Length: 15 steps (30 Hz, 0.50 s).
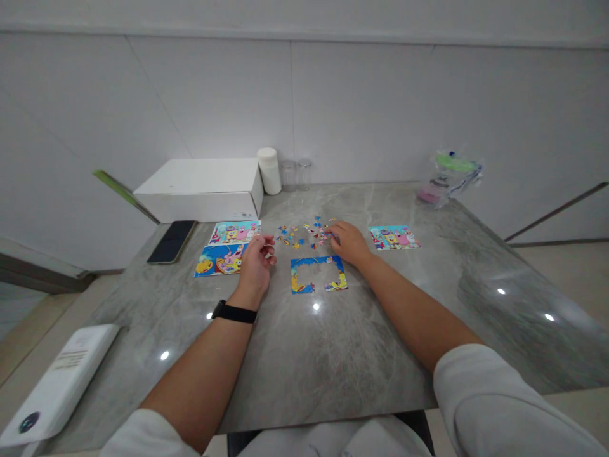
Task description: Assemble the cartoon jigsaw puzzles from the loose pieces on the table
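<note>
My right hand (351, 242) reaches over the right side of a scatter of loose jigsaw pieces (299, 242), fingers pointing down among them and slightly apart. I make out nothing held in it, though its fingertips partly cover some pieces. Just below lies a partly assembled jigsaw puzzle (294, 274), a blue and yellow border with a hollow middle and a gap in its lower edge. My left hand (257, 265) hovers left of the pieces with loosely curled, parted fingers and nothing visible in them. It overlaps the right end of a blue cartoon picture (216, 261).
Another cartoon picture (228, 233) lies above the blue one; a similar picture (394, 237) is at right. A phone (172, 242), white box (200, 190), white bottle (269, 171), two clear glasses (304, 174) and plastic bag (450, 179) stand around. A white device (61, 381) sits lower left.
</note>
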Each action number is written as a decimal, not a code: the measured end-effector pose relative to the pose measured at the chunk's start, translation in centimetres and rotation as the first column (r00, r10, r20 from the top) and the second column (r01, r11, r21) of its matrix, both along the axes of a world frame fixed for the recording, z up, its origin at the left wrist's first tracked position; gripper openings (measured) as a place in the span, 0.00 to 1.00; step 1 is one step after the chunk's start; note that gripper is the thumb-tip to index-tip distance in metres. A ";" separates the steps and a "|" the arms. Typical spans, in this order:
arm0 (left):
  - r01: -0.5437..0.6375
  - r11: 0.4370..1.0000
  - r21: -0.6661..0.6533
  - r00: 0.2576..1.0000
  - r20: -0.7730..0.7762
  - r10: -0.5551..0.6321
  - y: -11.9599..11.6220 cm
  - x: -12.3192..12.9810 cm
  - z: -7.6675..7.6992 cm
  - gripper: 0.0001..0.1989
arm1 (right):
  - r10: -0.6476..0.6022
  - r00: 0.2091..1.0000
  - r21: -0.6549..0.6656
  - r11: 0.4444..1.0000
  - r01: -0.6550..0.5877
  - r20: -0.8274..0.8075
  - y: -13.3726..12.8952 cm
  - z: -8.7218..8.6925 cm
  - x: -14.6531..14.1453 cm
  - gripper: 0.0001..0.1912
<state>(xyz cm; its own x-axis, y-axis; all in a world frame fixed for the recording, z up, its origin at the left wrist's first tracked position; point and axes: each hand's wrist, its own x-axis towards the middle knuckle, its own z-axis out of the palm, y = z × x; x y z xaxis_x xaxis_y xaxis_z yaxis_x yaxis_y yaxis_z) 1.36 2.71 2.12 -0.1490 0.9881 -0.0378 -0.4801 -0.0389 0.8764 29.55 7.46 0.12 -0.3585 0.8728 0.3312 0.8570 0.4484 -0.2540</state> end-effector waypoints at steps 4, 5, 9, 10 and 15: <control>0.028 1.000 -0.001 1.000 -0.001 -0.028 -0.1 0.6 -0.4 0.14 | -0.017 0.998 0.008 1.000 0.017 0.056 0.1 0.0 -1.0 0.18; 0.031 1.000 -0.001 1.000 0.001 -0.031 0.0 0.7 -0.5 0.13 | -0.026 0.997 -0.001 1.000 0.026 0.073 0.2 0.1 -1.3 0.18; 0.041 0.999 0.001 0.999 0.000 -0.041 0.0 0.8 -0.7 0.13 | -0.090 0.990 -0.029 0.995 0.093 0.107 0.9 0.7 -2.2 0.17; 0.040 0.999 0.001 0.999 -0.001 -0.040 0.0 0.8 -0.7 0.13 | -0.103 0.987 -0.041 0.993 0.109 0.122 1.2 1.0 -2.3 0.17; 0.054 0.999 0.000 0.998 -0.009 -0.054 0.0 0.7 -0.7 0.14 | -0.080 0.956 -0.140 0.982 0.123 0.282 3.6 3.1 -3.1 0.13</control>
<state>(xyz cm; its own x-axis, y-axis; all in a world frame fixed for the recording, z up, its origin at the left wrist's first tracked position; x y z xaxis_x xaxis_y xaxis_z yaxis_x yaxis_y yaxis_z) 2.08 2.76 1.43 -0.0952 0.9948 -0.0365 -0.4734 -0.0130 0.8807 26.45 11.08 3.22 -0.3233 0.9419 0.0909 0.9421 0.3294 -0.0623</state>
